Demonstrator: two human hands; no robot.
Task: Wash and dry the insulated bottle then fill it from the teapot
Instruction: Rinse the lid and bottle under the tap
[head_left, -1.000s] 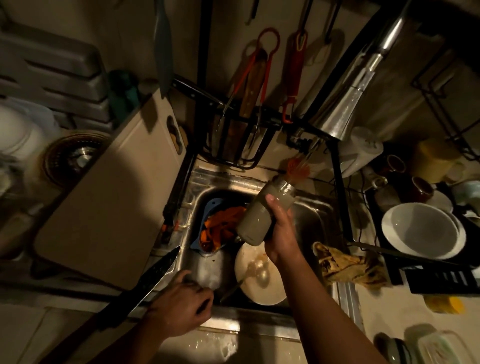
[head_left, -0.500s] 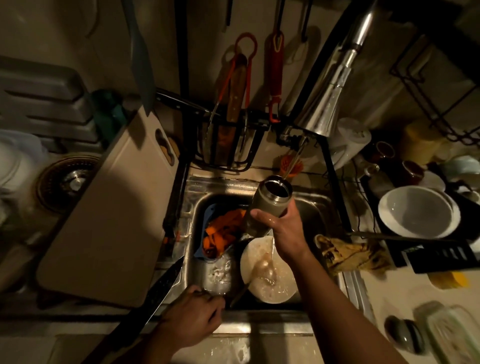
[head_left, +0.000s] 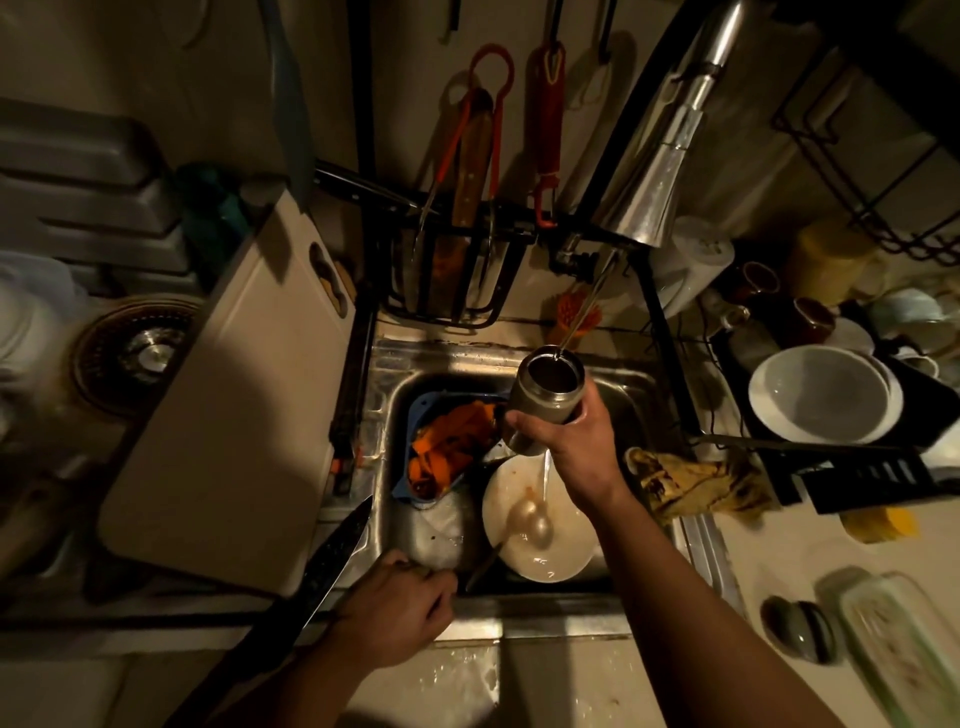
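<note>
My right hand (head_left: 579, 441) grips the steel insulated bottle (head_left: 537, 402) around its body, above the sink (head_left: 415, 358). The bottle stands nearly upright with its open mouth up. A thin water stream (head_left: 587, 306) from the steel faucet head (head_left: 649, 176) runs into the mouth, and water falls from under my hand onto the plate. My left hand (head_left: 395, 613) sits at the sink's front rim with its fingers curled; what they hold, if anything, is hidden.
In the sink lie a dirty white plate (head_left: 550, 556) with a spoon (head_left: 530, 519) and an orange cloth (head_left: 452, 441). A large knife (head_left: 322, 566) and a cutting board (head_left: 234, 405) are on the left. A rag (head_left: 696, 483) and a rack with a white bowl (head_left: 821, 395) are on the right.
My right hand has turned the bottle from tilted to nearly upright and brought its mouth under the stream. My left hand has stayed at the sink's front rim.
</note>
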